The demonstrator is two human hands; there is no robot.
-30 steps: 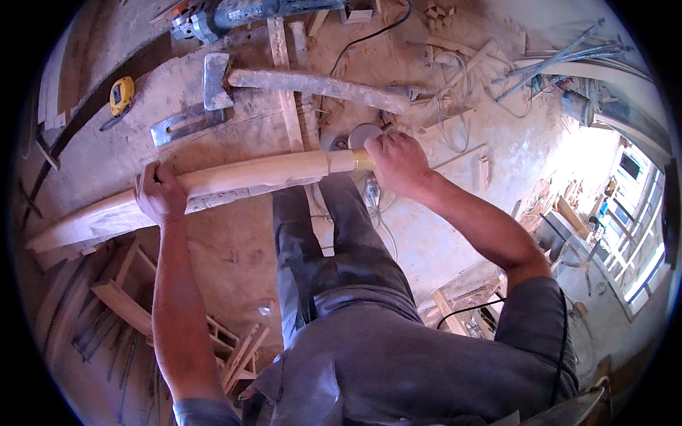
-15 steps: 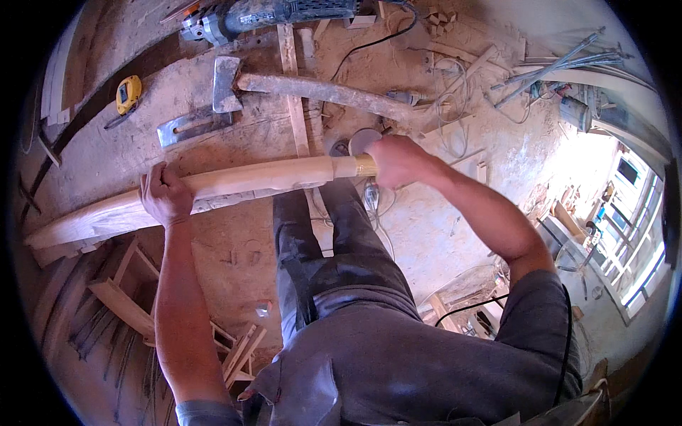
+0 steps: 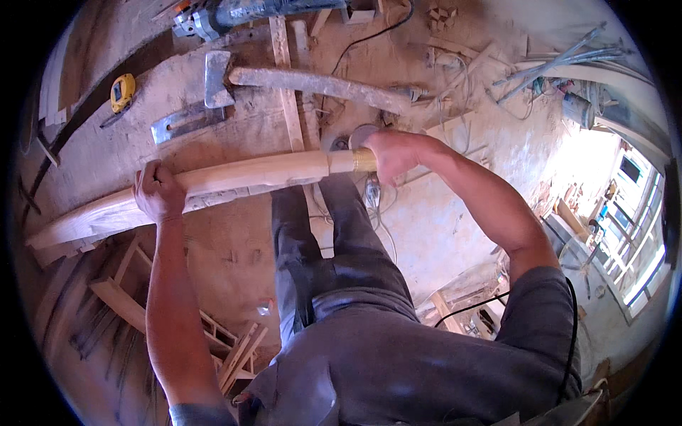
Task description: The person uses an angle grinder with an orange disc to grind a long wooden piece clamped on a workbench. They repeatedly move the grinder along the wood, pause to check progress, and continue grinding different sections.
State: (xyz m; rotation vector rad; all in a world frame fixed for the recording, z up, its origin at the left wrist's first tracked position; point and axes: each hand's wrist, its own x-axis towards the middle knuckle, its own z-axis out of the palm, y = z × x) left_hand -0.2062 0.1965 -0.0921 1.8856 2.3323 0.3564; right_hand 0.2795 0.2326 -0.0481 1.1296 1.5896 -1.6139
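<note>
A long, pale wooden post (image 3: 256, 172) lies across in front of me, thick at the left and stepped down to a narrower end at the right. My left hand (image 3: 159, 192) rests on its left half, fingers curled over the top. A gold-coloured band (image 3: 364, 160) circles the narrow end, directly beside my right hand (image 3: 396, 156). The fingers of that hand are wrapped round there, hiding the post's tip. A greyish round disc (image 3: 364, 133) shows just above those fingers; whether I hold it is unclear.
Beyond the post lie an axe (image 3: 320, 84), a flat slotted metal blade (image 3: 186, 122), a yellow tape measure (image 3: 122, 92) and a blue-grey power tool (image 3: 241, 14) with a black cord. Metal rods (image 3: 561, 60) lie far right; a wooden frame (image 3: 121, 302) stands lower left.
Both hands have shifted slightly, with the right hand a little higher and less blurred. More of the gold-coloured band shows now. The view has tilted slightly.
</note>
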